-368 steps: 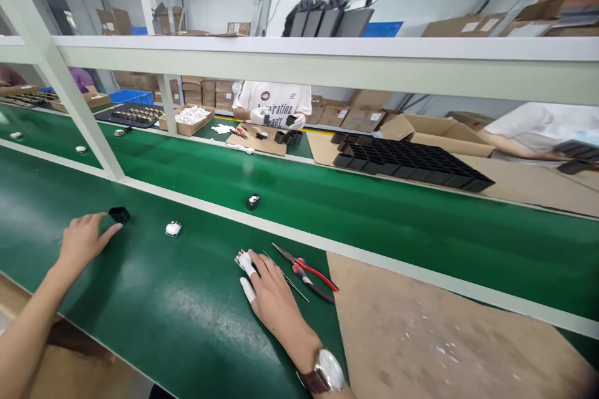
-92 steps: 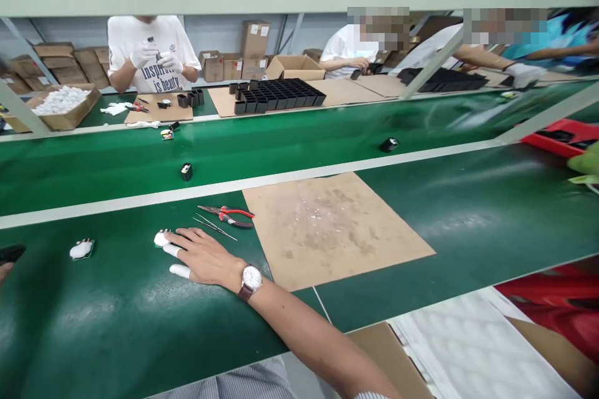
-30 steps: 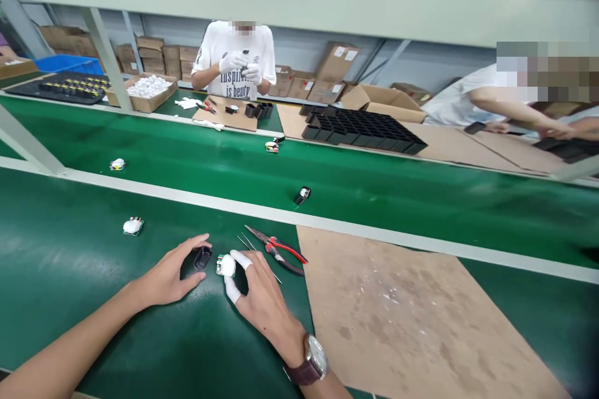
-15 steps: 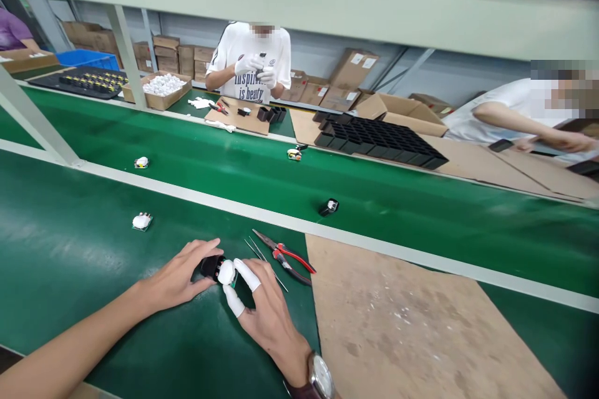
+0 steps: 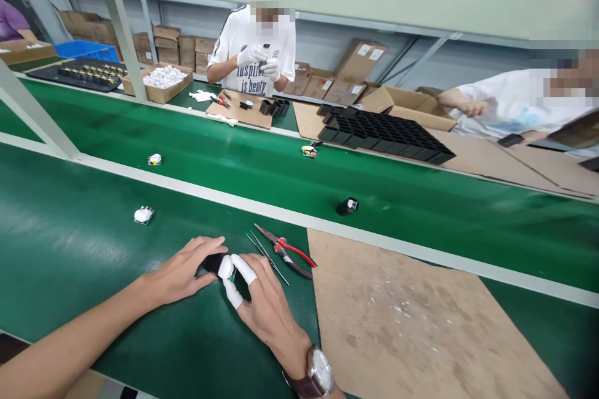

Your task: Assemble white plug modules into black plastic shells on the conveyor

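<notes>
My left hand (image 5: 185,271) is closed around a small black plastic housing (image 5: 214,262), lying on its side just above the green bench. My right hand (image 5: 266,299), with white finger cots on thumb and forefinger, pinches a small circuit board (image 5: 226,269) topped by a white blob. The board's front end meets the housing's mouth; how deep it sits is hidden. Beyond my right hand lie tweezers (image 5: 267,257) and red-and-black pliers (image 5: 286,250). Another white-topped circuit board (image 5: 143,215) rests on the bench to the left.
A stained cardboard sheet (image 5: 402,312) covers the bench at right. Behind a pale rail (image 5: 196,193), the green belt (image 5: 243,165) carries several loose parts. Across it, a co-worker in white gloves (image 5: 257,62) handles a small part; black housings (image 5: 388,134) stand in rows near another person.
The circuit board has moved closer into the housing's mouth, hiding its prongs. Parts on the belt have shifted right. The co-worker at right has moved an arm.
</notes>
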{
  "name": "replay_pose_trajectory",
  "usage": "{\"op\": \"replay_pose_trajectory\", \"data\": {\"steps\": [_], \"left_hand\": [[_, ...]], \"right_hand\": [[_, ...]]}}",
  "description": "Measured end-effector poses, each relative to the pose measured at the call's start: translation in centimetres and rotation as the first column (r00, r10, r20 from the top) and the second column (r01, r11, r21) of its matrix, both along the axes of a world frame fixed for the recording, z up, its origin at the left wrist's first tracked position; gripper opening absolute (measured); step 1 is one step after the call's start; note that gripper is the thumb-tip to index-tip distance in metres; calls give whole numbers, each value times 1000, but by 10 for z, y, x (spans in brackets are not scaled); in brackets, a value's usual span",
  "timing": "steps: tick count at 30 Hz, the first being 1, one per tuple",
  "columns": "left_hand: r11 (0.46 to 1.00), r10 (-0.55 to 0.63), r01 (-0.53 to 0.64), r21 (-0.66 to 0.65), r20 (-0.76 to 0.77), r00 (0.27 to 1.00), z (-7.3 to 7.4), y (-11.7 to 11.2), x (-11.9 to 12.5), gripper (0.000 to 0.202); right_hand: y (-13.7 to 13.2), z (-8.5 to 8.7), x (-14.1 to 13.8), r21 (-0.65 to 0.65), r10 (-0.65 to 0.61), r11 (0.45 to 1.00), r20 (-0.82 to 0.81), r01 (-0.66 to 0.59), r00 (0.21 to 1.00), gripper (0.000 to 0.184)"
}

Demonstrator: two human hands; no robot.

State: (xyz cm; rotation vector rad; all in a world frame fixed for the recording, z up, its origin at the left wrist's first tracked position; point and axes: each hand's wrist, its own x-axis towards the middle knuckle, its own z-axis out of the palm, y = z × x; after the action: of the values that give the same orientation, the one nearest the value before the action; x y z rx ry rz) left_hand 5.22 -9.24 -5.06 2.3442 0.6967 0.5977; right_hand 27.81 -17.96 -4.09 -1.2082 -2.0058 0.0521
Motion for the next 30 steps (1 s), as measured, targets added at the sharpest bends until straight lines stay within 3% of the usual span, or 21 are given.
{"op": "replay_pose_trajectory", "data": {"steps": [6, 10, 14, 18, 21, 23, 25, 27, 29, 30], "left_hand": [[999, -6, 7, -46, 6, 1000, -2, -1, 0, 76], [988, -5, 3, -154, -10, 1000, -1, -4, 0, 74], [974, 11, -7, -225, 17, 1000, -8, -6, 1, 66], [956, 58, -41, -289, 48, 997, -12, -6, 1, 71], [940, -64, 95, -329, 103, 993, -1, 3, 0, 84], [931, -173, 195, -308, 98, 980, 14, 19, -3, 83], [959, -179, 180, -218, 26, 984, 30, 45, -6, 73], [999, -32, 30, -38, -76, 997, 43, 82, -10, 59], [968, 213, -187, 168, -154, 965, 49, 125, -12, 52], [942, 301, -267, 202, -162, 940, 50, 146, -13, 51]], "right_hand": [[-2, -2, 4, -31, 34, 999, -41, -36, 999, 55], [-1, -4, 5, 12, 72, 997, -66, -72, 995, 37], [1, -5, -2, -40, 59, 997, -35, -61, 998, 21], [3, -11, -8, -93, 60, 994, 3, -59, 998, 28], [5, -19, -8, -64, 67, 996, -21, -68, 998, 33], [6, -23, -6, -32, 71, 997, -38, -72, 997, 29], [5, -24, -3, -20, 69, 997, -44, -70, 997, 27], [5, -22, -1, -20, 65, 998, -36, -66, 997, 28], [4, -18, -1, -15, 54, 998, -24, -54, 998, 30], [3, -17, 0, -13, 48, 999, -17, -48, 999, 31]]}}
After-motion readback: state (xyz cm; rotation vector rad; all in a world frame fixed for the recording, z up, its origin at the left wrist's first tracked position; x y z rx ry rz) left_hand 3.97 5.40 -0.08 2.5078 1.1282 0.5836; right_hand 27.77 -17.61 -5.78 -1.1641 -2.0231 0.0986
